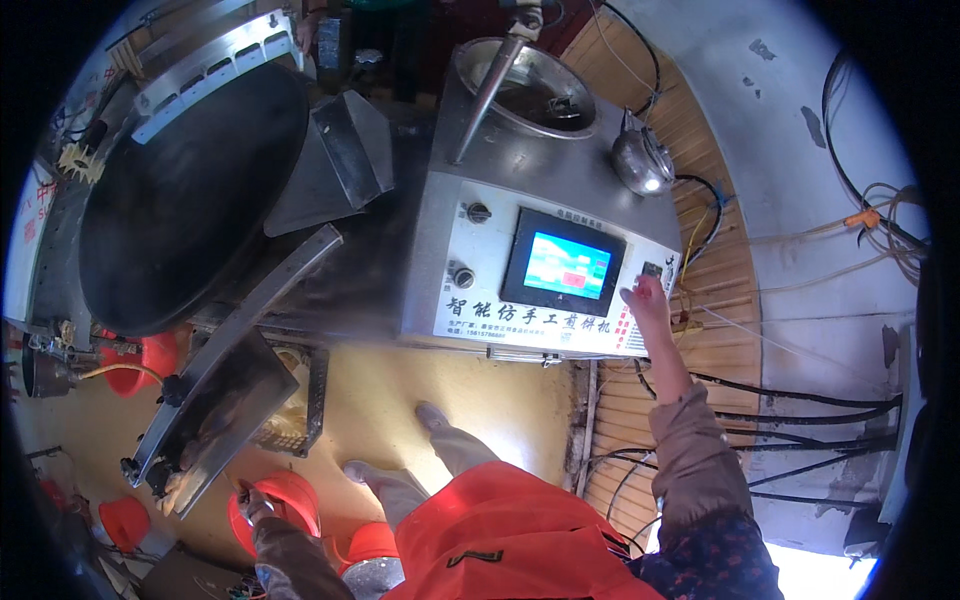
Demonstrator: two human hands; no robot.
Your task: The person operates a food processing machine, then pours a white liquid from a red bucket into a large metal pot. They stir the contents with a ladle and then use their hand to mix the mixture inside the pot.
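Observation:
My right hand (648, 296) is raised to the right end of the machine's white control panel (465, 235). Its fingertips are at a small dark switch (652, 270), with the thumb held apart on the left. A lit touch screen (568, 265) in a black frame sits left of that hand. Down at the lower left, my left hand (257, 504) is over a red bucket (290, 495), below the end of a sloping metal chute (235, 405). Its fingers look curled; what they hold, if anything, is too small to make out.
A large dark round griddle (190, 200) fills the upper left. On the machine's top stand a round steel basin (525, 90) and a metal kettle (642, 155). Black cables (800, 400) run along the right wall. A crate (295, 400) stands on the floor beside the chute.

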